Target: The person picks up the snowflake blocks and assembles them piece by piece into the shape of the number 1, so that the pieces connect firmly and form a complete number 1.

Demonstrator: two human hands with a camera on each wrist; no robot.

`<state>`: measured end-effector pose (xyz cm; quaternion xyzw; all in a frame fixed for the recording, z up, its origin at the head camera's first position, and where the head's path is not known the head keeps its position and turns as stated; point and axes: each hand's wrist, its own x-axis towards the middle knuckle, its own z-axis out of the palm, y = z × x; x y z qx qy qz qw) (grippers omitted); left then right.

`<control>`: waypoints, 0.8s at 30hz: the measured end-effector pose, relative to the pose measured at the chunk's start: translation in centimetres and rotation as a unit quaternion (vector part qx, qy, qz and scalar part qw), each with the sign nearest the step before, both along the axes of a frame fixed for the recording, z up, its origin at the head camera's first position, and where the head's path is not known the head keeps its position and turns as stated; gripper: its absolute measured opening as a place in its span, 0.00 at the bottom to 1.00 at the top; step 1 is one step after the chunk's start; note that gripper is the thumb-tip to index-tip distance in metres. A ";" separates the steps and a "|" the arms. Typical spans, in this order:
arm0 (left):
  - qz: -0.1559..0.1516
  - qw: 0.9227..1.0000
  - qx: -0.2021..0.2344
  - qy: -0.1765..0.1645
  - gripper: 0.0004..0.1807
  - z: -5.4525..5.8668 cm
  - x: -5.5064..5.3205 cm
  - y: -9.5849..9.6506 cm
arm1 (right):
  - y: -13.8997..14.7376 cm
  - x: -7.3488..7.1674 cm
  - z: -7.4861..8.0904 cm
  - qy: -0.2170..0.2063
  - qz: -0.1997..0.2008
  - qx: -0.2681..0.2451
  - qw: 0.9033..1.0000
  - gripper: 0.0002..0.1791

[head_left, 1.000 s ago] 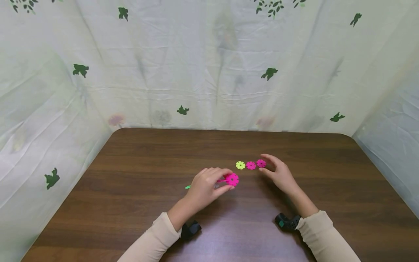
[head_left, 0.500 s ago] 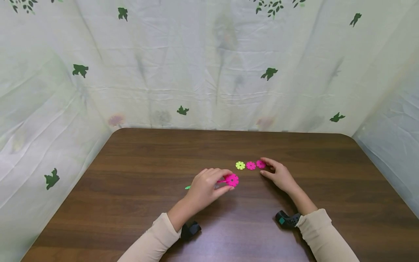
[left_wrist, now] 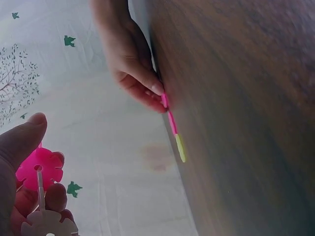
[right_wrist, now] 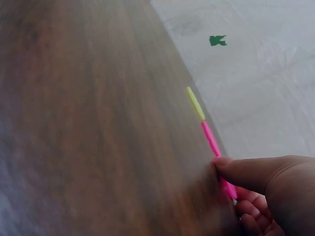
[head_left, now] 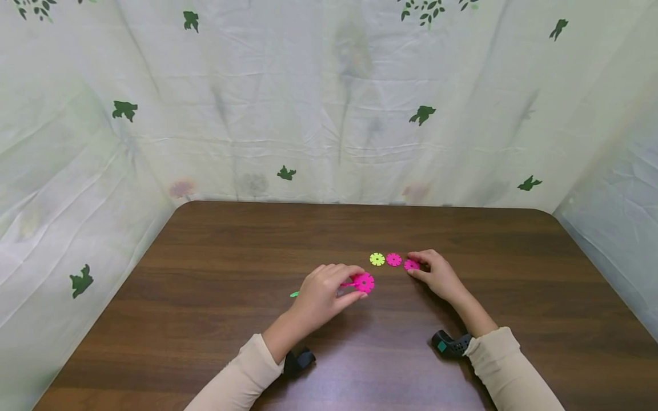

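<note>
My left hand (head_left: 320, 290) holds a joined group of notched plastic discs above the table. A pink disc (head_left: 364, 282) faces up between thumb and forefinger, and a green edge (head_left: 295, 294) sticks out behind the hand. In the left wrist view a whitish disc (left_wrist: 49, 223) belongs to the same group; the palm hides the rest. My right hand (head_left: 440, 275) pinches another pink notched disc (head_left: 412, 265) by its edges, low at the tabletop. Left of it lie a flat pink disc (head_left: 393, 260) and a yellow-green disc (head_left: 377, 260), side by side.
The brown wooden table (head_left: 231, 251) has rounded far corners. A pale curtain (head_left: 319, 114) with green leaf shapes hangs behind and at both sides. Black wrist devices (head_left: 450, 345) sit under both forearms near the beige sleeves (head_left: 241, 368).
My right hand has closed its fingers on the rightmost pink disc and drawn it slightly nearer, out of line with the other two. My left hand has stayed in place.
</note>
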<state>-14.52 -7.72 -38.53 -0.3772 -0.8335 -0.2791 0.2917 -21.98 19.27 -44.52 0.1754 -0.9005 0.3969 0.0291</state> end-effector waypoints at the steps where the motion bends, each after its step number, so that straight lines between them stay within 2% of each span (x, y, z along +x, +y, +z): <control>1: 0.001 1.000 0.000 0.000 0.17 0.0 0.0 0.0 | 0.0 0.0 0.0 -0.001 -0.003 0.003 1.000 0.18; 7: -0.001 1.000 0.000 -0.001 0.17 -0.1 0.0 0.0 | -0.1 0.2 0.3 -0.009 -0.002 -0.009 1.000 0.13; 13: -0.001 1.000 0.001 0.007 0.18 -0.1 -0.1 -0.1 | -0.1 0.4 0.7 -0.028 0.026 -0.062 0.997 0.13; 19: 0.001 1.000 -0.001 0.006 0.18 0.0 -0.1 -0.1 | -0.3 0.9 1.9 -0.082 0.052 -0.156 0.983 0.16; 24: 0.003 1.000 -0.003 0.000 0.18 -0.1 -0.1 -0.1 | -0.8 1.4 3.2 -0.098 0.070 -0.192 0.974 0.14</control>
